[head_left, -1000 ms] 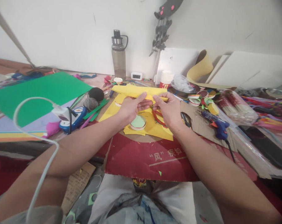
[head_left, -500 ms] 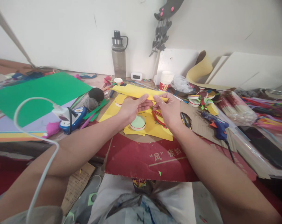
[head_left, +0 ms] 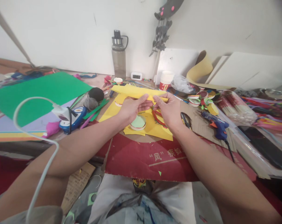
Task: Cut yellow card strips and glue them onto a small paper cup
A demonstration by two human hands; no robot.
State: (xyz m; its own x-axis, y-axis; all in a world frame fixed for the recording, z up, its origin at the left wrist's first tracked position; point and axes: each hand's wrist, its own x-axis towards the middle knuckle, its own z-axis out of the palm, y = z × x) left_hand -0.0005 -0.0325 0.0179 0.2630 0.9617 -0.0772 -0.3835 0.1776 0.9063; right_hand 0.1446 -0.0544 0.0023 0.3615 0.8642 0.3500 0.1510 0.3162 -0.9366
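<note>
Both hands pinch the near edge of a sheet of yellow paper (head_left: 136, 90), which is bent along that edge. My left hand (head_left: 133, 108) is closed on it with the thumb on top. Close beside it, my right hand (head_left: 169, 109) grips the same edge between thumb and fingers. Beneath them lie more yellow paper pieces (head_left: 155, 132) and a round disc with a pale green top and white-and-red rim (head_left: 138, 122). Red scissor-like handles (head_left: 157, 117) show partly behind my right hand.
A red cardboard sheet (head_left: 141, 161) covers the table's front. A blue glue gun (head_left: 220, 129) and black phone (head_left: 264, 146) lie right; a water bottle (head_left: 119, 59) and paper cups (head_left: 166, 80) stand behind. Green paper (head_left: 43, 93) and a white cable (head_left: 44, 174) are left.
</note>
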